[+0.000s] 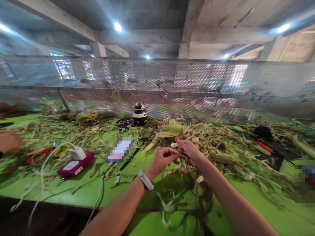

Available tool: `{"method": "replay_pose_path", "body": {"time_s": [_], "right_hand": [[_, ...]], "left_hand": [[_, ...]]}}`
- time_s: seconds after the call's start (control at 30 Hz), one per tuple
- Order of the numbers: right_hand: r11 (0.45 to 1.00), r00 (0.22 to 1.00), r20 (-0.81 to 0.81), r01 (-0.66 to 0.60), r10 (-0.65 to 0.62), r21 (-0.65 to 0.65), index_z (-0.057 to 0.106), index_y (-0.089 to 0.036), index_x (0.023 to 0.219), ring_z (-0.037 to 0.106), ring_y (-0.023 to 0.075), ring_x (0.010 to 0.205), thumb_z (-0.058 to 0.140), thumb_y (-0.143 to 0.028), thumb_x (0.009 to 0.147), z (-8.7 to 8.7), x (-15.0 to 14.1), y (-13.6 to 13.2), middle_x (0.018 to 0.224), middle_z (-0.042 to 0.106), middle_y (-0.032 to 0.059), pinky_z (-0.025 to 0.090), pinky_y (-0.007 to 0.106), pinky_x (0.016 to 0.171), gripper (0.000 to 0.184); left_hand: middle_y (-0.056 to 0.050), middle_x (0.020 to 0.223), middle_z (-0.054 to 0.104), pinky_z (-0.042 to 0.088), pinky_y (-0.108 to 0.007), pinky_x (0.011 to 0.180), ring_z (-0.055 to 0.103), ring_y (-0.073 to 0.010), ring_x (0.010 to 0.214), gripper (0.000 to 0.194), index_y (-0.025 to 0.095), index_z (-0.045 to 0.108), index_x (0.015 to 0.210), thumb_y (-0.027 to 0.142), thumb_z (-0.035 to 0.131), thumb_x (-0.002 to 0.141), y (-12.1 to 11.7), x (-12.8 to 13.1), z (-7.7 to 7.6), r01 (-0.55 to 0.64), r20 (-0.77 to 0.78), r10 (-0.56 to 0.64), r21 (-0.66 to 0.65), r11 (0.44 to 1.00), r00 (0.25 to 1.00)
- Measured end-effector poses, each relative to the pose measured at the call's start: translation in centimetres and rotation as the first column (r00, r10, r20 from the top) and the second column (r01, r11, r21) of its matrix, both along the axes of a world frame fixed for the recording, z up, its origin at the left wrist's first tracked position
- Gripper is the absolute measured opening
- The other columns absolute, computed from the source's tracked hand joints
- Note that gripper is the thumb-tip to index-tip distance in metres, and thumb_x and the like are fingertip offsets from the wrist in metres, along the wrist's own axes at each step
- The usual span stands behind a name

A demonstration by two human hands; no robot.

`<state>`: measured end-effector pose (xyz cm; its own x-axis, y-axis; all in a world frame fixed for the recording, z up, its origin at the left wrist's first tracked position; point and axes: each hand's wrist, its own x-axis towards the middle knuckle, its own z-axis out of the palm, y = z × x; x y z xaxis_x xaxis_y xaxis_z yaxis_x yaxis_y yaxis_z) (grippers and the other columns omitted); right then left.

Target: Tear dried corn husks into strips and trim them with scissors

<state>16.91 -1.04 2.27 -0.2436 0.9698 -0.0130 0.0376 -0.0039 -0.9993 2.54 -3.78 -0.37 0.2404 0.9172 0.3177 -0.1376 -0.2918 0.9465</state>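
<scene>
Both hands raised over the green table (73, 193), meeting just above a heap of dry corn husks (221, 147). Left hand (161, 159), with a pale wristband (145, 180), curled, fingertips pinched together on a thin strip of husk (180, 156). Right hand (190, 151) closed on the same strip from the other side — thumb and fingers touching it, knuckles nearly against the left ones. Strip itself small and partly hidden between the fingers; hard to tell where it ends.

Likely trouble: brittle husk tearing short under the two pinches, or slipping out and dropping into the litter below, where alike scraps would swallow it. Loose leaves hanging off the table edge — apt to snag a forearm and drag more down. White charger cable (43, 170) and magenta power bank (73, 166) to the left, half buried; scissors (46, 151) beyond, well apart. Another person's hand (8, 141) at the far left edge.
</scene>
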Motion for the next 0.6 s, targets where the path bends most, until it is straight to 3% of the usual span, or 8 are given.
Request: {"method": "replay_pose_path", "body": {"time_s": [0.1, 0.27, 0.43, 0.6], "right_hand": [[0.998, 0.998, 0.044, -0.050, 0.049, 0.030, 0.037, -0.021, 0.057, 0.028, 0.0046, 0.037, 0.060, -0.077, 0.061, -0.2, 0.1, 0.2, 0.041, 0.037, -0.0092, 0.018, 0.021, 0.039, 0.060], [0.984, 0.970, 0.217, -0.134, 0.106, 0.120, 0.042, -0.018, 0.053, 0.028, 0.0048, 0.043, 0.057, -0.081, 0.059, 0.5, 1.2, 0.4, 0.046, 0.039, -0.0073, 0.018, 0.022, 0.043, 0.064], [0.973, 0.954, 0.211, -0.226, 0.210, 0.052, 0.044, -0.018, 0.053, 0.028, 0.0038, 0.039, 0.057, -0.077, 0.064, 1.4, 2.6, 0.3, 0.045, 0.042, -0.0068, 0.016, 0.023, 0.040, 0.062], [0.958, 0.945, 0.161, -0.285, 0.283, -0.015, 0.033, -0.022, 0.052, 0.018, 0.0036, 0.033, 0.058, -0.074, 0.068, 1.3, 2.6, 0.1, 0.035, 0.030, -0.0110, 0.011, 0.024, 0.038, 0.060]], "left_hand": [[-0.003, 0.067, 0.069, 0.038, -0.021, 0.046, 0.060, -0.0118, 0.053, 0.036, 0.014, 0.069, 0.077, 0.046, 0.078, 0.061, 0.1, -0.1, 0.0, 0.067, 0.077, -0.052, -0.211, 0.975, 0.996], [-0.001, 0.062, 0.065, 0.032, -0.019, 0.046, 0.050, -0.0062, 0.049, 0.039, 0.013, 0.069, 0.075, 0.044, 0.082, 0.054, 0.8, -0.8, 0.3, 0.042, 0.119, 0.006, -0.399, 0.916, 0.993], [-0.001, 0.057, 0.062, 0.030, -0.019, 0.045, 0.045, -0.0049, 0.047, 0.039, 0.012, 0.071, 0.068, 0.041, 0.087, 0.047, 1.0, -1.3, 0.4, 0.098, 0.070, -0.073, -0.487, 0.868, 0.995], [-0.003, 0.066, 0.067, 0.031, -0.018, 0.046, 0.050, -0.0056, 0.053, 0.035, 0.014, 0.075, 0.078, 0.038, 0.085, 0.053, 0.6, -1.8, 0.3, 0.232, -0.002, -0.273, -0.523, 0.820, 0.962]]}}
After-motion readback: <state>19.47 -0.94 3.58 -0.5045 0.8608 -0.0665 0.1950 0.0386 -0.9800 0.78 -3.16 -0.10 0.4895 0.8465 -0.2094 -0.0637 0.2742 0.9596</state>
